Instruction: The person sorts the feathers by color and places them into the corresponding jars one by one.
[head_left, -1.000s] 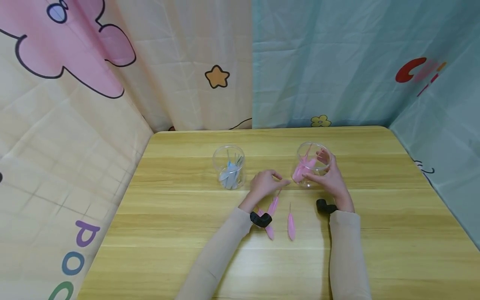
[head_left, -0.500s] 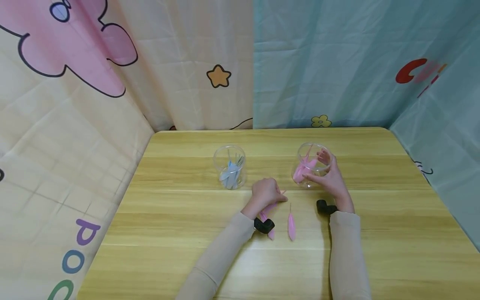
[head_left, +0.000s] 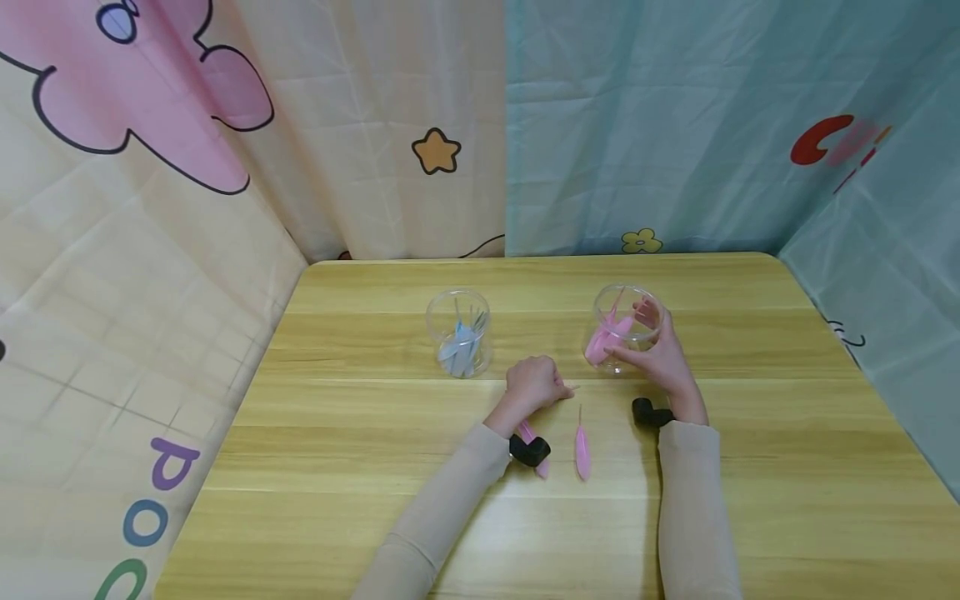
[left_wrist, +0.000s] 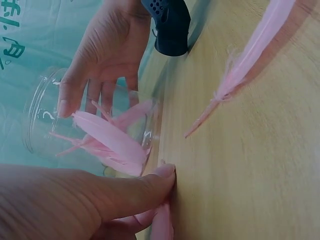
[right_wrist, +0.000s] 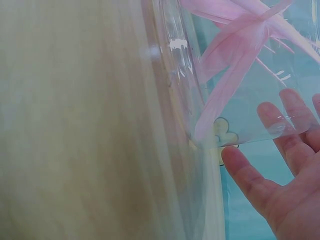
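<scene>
My left hand (head_left: 534,383) is low over the table and pinches a pink feather (left_wrist: 161,224) between thumb and fingers, the quill tip poking out past the fingertips. To the right, my right hand (head_left: 666,360) holds a clear plastic cup (head_left: 617,367) from its right side, thumb in front and fingers behind. Several pink feathers (left_wrist: 115,137) lean inside that cup. On the table between the hands lies one loose pink feather (head_left: 582,454). Another pink feather (head_left: 527,431) is partly hidden under my left wrist.
A second clear cup (head_left: 483,354) with several pale blue feathers (head_left: 459,354) stands left of my left hand. Printed curtains (head_left: 375,125) hang behind and on both sides of the wooden table (head_left: 337,500).
My left hand has come down and toward me from beside the cup and taken hold of a pink feather. My right hand has stayed at the cup.
</scene>
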